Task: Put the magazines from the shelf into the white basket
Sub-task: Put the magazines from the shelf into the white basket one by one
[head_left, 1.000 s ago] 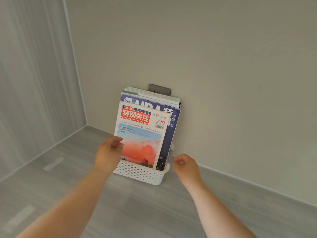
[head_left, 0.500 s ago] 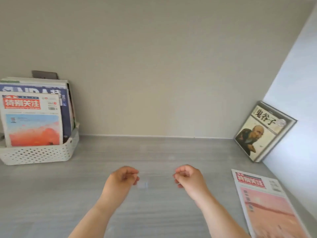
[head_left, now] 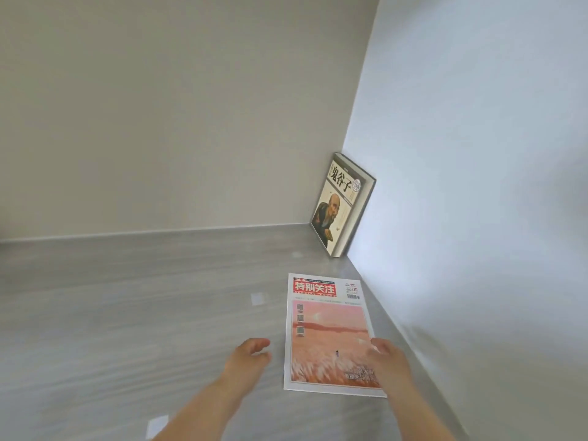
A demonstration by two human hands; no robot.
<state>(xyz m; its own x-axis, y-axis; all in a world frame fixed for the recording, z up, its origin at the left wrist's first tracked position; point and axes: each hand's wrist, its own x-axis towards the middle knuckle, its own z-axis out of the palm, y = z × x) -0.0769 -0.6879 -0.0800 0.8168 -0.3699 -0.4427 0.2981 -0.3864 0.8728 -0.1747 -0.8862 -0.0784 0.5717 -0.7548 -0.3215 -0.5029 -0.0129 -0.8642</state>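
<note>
Hands moved to the magazine (head_left: 327, 326): blurred right hand (head_left: 386, 364) flat over its corner, left hand (head_left: 249, 358) loosely curled

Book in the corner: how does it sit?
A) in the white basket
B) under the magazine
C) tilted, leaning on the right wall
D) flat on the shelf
C: the book stands on its lower edge, tilted back against the right wall, apart from the magazine, which lies flat in front of it.

A book (head_left: 342, 208) leans against the side wall (head_left: 477, 154).
</note>
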